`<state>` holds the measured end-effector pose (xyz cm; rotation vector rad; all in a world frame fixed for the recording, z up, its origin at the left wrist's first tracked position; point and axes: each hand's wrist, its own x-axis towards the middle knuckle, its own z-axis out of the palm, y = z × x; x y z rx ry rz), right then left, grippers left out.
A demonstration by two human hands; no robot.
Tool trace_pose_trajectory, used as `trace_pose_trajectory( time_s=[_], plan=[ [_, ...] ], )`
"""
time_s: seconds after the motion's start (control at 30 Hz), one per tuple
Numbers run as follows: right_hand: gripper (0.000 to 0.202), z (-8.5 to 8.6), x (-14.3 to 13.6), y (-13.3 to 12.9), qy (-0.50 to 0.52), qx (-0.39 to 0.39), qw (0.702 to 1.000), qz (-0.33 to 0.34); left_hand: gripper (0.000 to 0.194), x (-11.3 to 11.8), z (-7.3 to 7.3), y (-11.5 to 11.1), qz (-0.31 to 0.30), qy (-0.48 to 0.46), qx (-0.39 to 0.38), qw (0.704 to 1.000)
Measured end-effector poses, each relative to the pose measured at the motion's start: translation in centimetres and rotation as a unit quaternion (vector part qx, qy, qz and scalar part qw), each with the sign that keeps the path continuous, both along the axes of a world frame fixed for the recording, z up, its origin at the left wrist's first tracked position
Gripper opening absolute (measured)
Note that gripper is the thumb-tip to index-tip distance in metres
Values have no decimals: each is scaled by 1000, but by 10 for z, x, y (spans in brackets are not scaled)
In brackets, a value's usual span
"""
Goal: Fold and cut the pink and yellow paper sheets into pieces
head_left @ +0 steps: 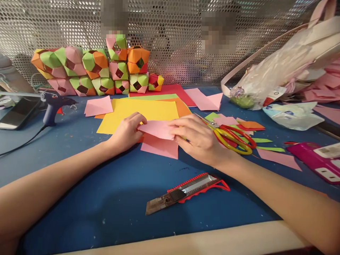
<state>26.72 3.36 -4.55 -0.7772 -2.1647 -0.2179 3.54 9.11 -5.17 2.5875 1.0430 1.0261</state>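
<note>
A pink paper piece [157,129] is held up between both hands above the blue table [114,198]. My left hand [130,130] pinches its left end, with fingers curled. At its right end, my right hand [195,136] grips the edge between thumb and fingers. Under the held piece lies another pink sheet [159,147], partly covered. Behind the hands is a yellow sheet [143,109] on top of orange, green and red sheets. Nearer to me rests a red utility knife [186,189] with its blade out, touching neither hand.
Folded paper blocks [98,67] are stacked along the perforated screen. A glue gun [53,106] and phone [20,113] are at left. Scissors [233,138], paper scraps, a magenta power strip [316,159] and a plastic bag [276,67] are at right. People show behind the screen.
</note>
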Motion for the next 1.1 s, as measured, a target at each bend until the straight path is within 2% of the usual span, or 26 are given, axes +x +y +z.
trace_pose_trajectory(
  time_s=[0.2,0.3,0.4,0.5,0.6,0.73,0.83,1.0,1.1],
  plan=[
    [20,-9,8,4,-115,13,993,35,25,-14,-2,-4,-98,106,50,988],
    [20,-9,13,1,-177,20,982,60,24,-17,-2,-8,-125,147,53,980],
    [21,-5,19,0,-194,20,979,60,21,-13,-2,-13,-114,147,52,981],
    [20,-1,24,0,-157,14,987,44,21,-4,-3,-21,-75,123,39,989],
    [21,-1,24,0,-130,6,991,34,31,6,-5,-25,-33,112,21,993],
    [21,-2,24,2,-137,16,990,37,41,10,-9,-24,-10,130,20,991],
    [22,-3,29,5,-157,5,987,46,35,6,-8,-23,-12,121,20,992],
    [27,-2,35,8,-248,-7,968,45,17,3,-5,-26,-49,124,9,991],
    [30,1,36,6,-277,-13,960,37,15,4,-5,-26,-54,120,11,991]
  ],
)
